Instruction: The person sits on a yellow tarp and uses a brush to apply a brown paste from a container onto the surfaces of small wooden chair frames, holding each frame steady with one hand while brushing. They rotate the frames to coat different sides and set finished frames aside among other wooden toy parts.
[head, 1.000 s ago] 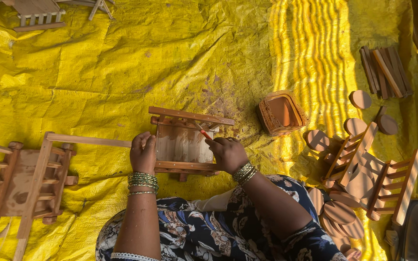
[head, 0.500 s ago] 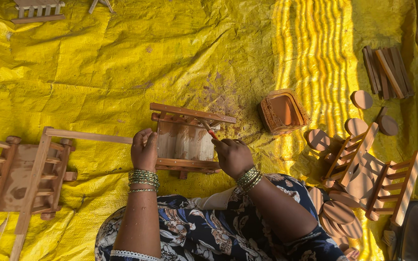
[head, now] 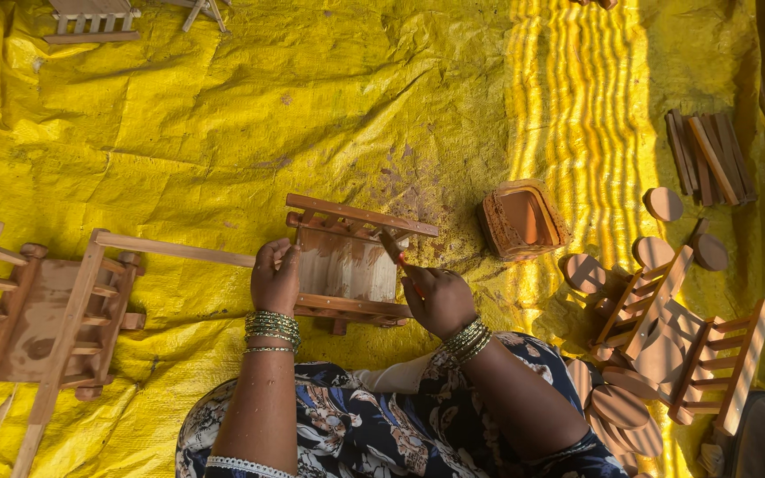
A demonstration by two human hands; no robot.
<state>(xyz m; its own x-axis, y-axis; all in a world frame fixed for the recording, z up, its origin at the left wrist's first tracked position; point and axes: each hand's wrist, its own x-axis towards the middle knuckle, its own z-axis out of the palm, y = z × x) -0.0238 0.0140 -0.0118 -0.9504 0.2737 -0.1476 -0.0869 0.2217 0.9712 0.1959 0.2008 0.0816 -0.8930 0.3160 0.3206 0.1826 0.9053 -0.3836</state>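
Observation:
A small wooden cart frame (head: 347, 265) with railed sides lies on the yellow tarp (head: 223, 115) in front of me. My left hand (head: 276, 279) grips its left side. My right hand (head: 437, 296) holds a red-handled paintbrush (head: 397, 255), whose bristle tip rests on the upper right rail of the frame. Part of the frame's pale floor bears brown paint streaks. Bangles circle both wrists.
A brown-stained open container (head: 522, 219) sits right of the frame. A larger wooden cart (head: 46, 310) with a long pole lies at the left. Wooden discs (head: 663, 204), a stick bundle (head: 708, 155) and more cart frames (head: 675, 341) lie at the right.
My right hand has shifted a little right and down along the frame, the brush now touching the upper right rail. The left hand keeps its grip.

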